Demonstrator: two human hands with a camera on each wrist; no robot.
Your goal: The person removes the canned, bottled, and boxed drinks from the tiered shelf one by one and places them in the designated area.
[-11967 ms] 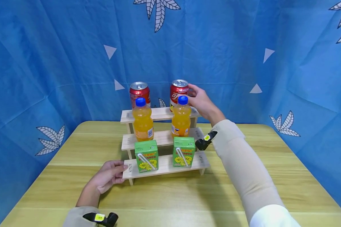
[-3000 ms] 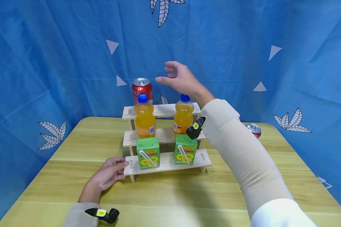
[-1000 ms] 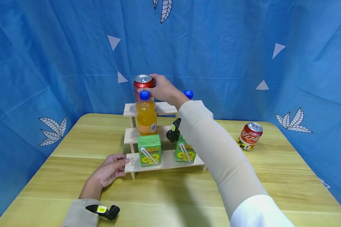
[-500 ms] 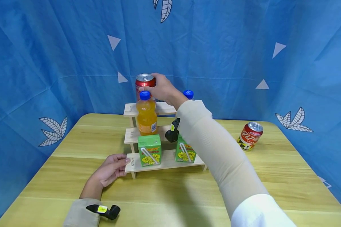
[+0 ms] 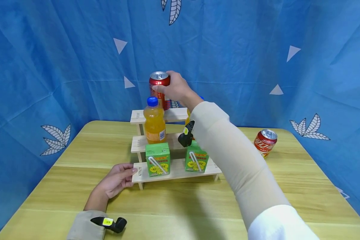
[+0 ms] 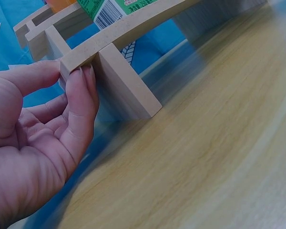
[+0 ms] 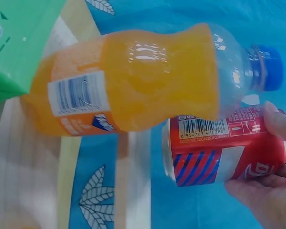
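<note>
My right hand (image 5: 180, 87) grips a red soda can (image 5: 159, 81) by its upper part, thumb on the near side. In the right wrist view a gap shows between the can's (image 7: 205, 152) base and the top board. My left hand (image 5: 117, 180) pinches the left end of the lowest board of a three-tier wooden shelf (image 5: 180, 170); the left wrist view shows thumb and fingers on the board's corner (image 6: 81, 55). An orange soda bottle (image 5: 154, 125) stands on the middle tier in front of the can.
Two green juice boxes (image 5: 158, 160) stand on the lowest tier. A second orange bottle (image 5: 188, 116) is mostly behind my right wrist. Another red can (image 5: 265, 141) stands on the wooden table (image 5: 287, 186) at right. A blue curtain (image 5: 233, 60) hangs behind.
Earlier, one can went from the top tier to the table at right. In the last half second my right hand has raised the other can, shifting it slightly right. My left hand stays put.
</note>
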